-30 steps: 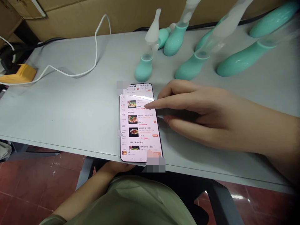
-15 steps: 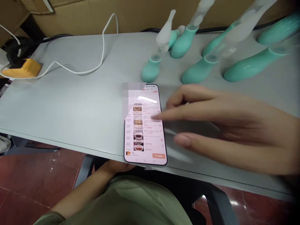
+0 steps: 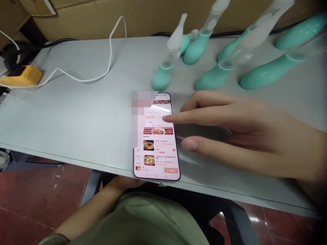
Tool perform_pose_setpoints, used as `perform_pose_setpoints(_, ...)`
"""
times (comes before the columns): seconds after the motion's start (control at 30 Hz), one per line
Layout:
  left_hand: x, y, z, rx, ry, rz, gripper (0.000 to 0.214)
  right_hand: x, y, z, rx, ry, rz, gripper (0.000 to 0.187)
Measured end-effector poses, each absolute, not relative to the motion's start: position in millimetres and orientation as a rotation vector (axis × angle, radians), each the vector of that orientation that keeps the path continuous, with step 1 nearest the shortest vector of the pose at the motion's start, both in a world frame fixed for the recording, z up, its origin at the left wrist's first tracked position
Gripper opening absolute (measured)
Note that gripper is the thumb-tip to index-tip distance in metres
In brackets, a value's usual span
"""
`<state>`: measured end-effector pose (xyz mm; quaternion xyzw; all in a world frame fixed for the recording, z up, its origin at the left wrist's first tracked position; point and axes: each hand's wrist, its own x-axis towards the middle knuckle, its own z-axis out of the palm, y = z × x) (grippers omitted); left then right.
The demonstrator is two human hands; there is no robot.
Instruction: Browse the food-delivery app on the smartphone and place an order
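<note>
A smartphone lies face up at the front edge of the table, its screen lit with a list of food pictures and prices. Over it reaches my right hand, holding nothing, with fingers apart and the index fingertip at the upper part of the screen. Whether that tip presses the glass, I cannot tell. The thumb hovers just right of the phone. My left hand rests low by my lap, its fingers hidden beneath the table edge.
Several teal bulbs with clear tubes and white tips, such as the front bulb, lie or stand at the back right of the grey table. A white cable runs left past a yellow power block. Cardboard stands behind.
The phone's list has scrolled to a different page section with a red banner. My right index fingertip has shifted slightly up the screen. My left hand looks unmoved.
</note>
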<state>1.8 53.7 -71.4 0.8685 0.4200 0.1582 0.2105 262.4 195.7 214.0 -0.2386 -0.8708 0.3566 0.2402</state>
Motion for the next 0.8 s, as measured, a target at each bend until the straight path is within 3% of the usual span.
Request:
perform_pose_setpoints(0.1, 2.8, 55.9, -65.7, 2.409, 1.136, 0.442, 0.056, 262.6, 195.1, 213.0, -0.487, -2.395, 1.166, 0.042)
perform_pose_setpoints(0.17, 2.5, 56.7, -62.0, 2.402, 1.132, 0.439, 0.055, 263.7, 195.4, 212.1, -0.487, -2.315, 1.225, 0.048)
perform_pose_setpoints(0.8, -2.5, 45.0, -80.2, 2.471, 1.182, 0.539, 0.059, 262.2, 201.2, 211.8, -0.677, -2.393, 1.125, 0.032)
